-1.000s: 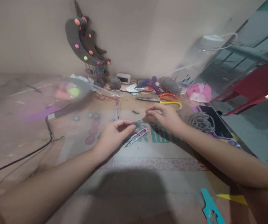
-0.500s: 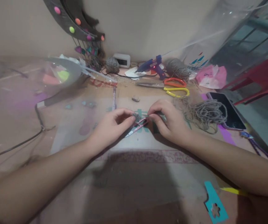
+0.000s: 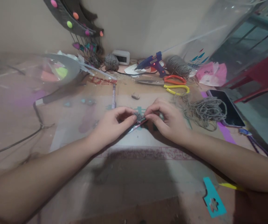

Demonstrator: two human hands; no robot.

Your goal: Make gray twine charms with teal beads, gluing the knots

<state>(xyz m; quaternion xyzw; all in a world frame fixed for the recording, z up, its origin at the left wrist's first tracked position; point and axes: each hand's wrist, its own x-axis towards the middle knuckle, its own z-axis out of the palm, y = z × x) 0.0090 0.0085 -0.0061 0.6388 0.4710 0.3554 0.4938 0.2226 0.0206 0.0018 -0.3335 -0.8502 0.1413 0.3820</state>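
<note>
Head view
Left hand (image 3: 111,126): fingers pinched shut on one side of a small grey piece (image 3: 138,117), thumb on top.
Right hand (image 3: 168,119): fingers pinched shut on the other side of the same small grey piece.
Small grey piece: held between both hands, just above the cardboard mat (image 3: 147,161), in the middle of the work spot.
Pink thread snips (image 3: 136,126): lying on the mat right under the two hands, partly hidden by the fingers.
Loose grey string (image 3: 205,110): a messy pile just beside the right hand.
Phone (image 3: 227,107): dark and flat, next to the string pile.
Orange and yellow scissors (image 3: 171,84): lying behind the hands.
Blue glue gun (image 3: 151,63): near the wall, behind the scissors.
Grey yarn ball (image 3: 111,61): by the wall, to the left of the glue gun.
Teal paper cutout (image 3: 211,202): near the right arm, close to the bottom edge.
</note>
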